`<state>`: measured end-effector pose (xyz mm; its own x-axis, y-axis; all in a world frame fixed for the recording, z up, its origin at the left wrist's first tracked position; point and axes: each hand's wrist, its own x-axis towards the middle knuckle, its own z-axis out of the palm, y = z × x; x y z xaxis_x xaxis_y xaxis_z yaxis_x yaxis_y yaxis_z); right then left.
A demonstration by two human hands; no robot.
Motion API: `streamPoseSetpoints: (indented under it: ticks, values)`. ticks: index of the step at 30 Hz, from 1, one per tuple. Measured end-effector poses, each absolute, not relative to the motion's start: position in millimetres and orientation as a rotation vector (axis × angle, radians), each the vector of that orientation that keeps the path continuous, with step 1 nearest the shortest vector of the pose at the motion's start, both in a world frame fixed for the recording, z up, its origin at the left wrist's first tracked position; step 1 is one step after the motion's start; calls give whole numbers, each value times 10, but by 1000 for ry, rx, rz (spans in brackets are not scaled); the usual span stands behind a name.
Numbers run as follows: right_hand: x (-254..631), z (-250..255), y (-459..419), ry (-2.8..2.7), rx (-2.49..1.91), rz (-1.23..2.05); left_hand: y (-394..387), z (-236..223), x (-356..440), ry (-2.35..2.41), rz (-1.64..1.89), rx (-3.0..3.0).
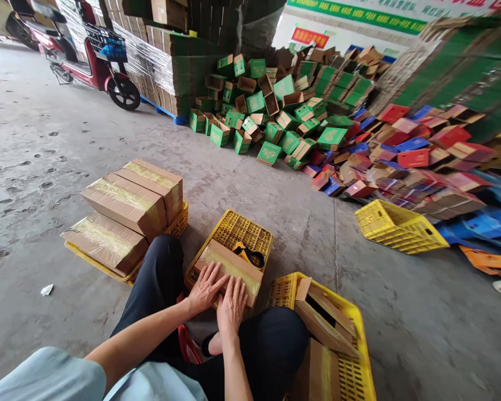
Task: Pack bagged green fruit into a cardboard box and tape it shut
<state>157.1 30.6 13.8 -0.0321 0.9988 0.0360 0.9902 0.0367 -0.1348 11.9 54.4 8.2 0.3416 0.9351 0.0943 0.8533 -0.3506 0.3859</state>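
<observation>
A taped cardboard box [247,268] lies on an upturned yellow plastic crate [250,227] in front of my knees. Yellowish clear tape runs along its top. My left hand [206,287] rests flat on the box's near left side, fingers spread. Beside it my right hand [232,303] also lies flat on the box, fingers stretched out. Neither hand grips anything. Just behind the box, on the crate, sits a yellow and black tape dispenser [249,255].
Taped boxes [125,200] are stacked in a yellow crate [179,221] to my left. At my right, another yellow crate [361,334] holds cardboard boxes [328,323]. Farther off are a tipped crate [396,225], heaps of green boxes [271,153] and a red scooter [87,67].
</observation>
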Motion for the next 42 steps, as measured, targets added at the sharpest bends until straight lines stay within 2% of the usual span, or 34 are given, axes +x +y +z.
streamPoseSetpoints:
  ticks: [7,12,25,36,42]
  values:
    - [1603,50,282,-2171,-1949,140,530,177,-31,1545,381,2289]
    - [1562,120,326,-2110,-2007,111,482,169,-150,1699,408,2220]
    - [1365,255,400,-2315,-1921,224,498,190,45,1730,395,2159]
    - [1962,434,101,-2158,-2252,77,579,181,-279,1887,419,2223]
    - [1582,371,219,-2163,-2180,69,562,175,-57,1897,448,2276]
